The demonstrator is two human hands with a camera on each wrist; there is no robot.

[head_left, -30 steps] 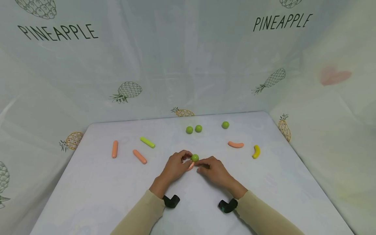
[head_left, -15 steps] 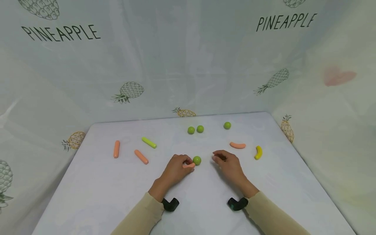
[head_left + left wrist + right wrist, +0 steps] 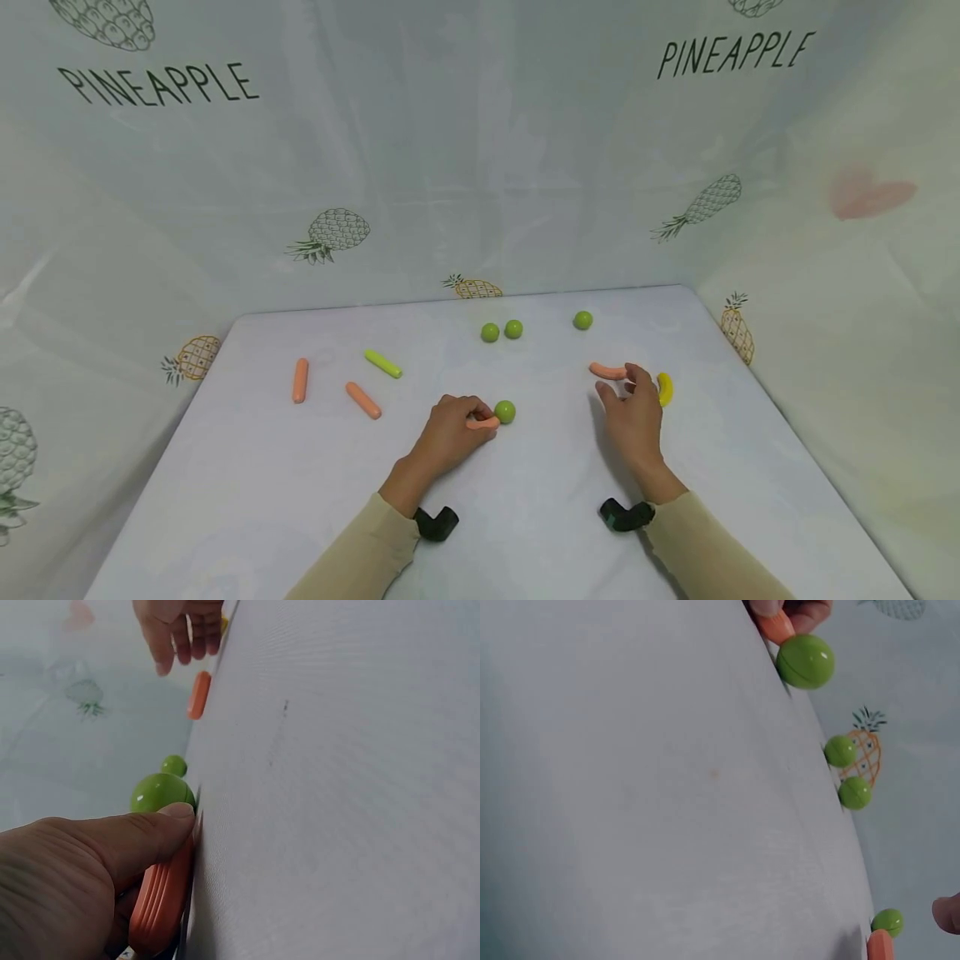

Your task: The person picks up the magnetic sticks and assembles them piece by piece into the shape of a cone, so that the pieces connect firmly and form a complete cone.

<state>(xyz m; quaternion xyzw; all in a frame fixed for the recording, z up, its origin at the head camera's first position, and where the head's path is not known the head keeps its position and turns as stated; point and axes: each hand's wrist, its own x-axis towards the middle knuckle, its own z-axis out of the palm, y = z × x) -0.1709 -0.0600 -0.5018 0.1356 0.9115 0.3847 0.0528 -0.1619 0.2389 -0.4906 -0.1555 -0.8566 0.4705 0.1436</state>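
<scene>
My left hand pinches a curved orange sausage-shaped piece low at the table's middle, thumb on its near side. Fine grooves run along this piece in the left wrist view. A green ball sits right at its right end. Over on the right, my right hand hovers with thumb and fingers apart beside a second curved orange piece, holding nothing. A yellow curved piece lies just right of that hand, partly hidden by it.
Two green balls stand side by side near the back edge, and another green ball is farther right. On the left lie two straight orange sticks and a lime-green stick. A pineapple-print curtain hangs behind the white table.
My right hand has left the green ball and moved right to the other curved orange piece. My left hand has shifted from beside the ball to pinching the orange piece.
</scene>
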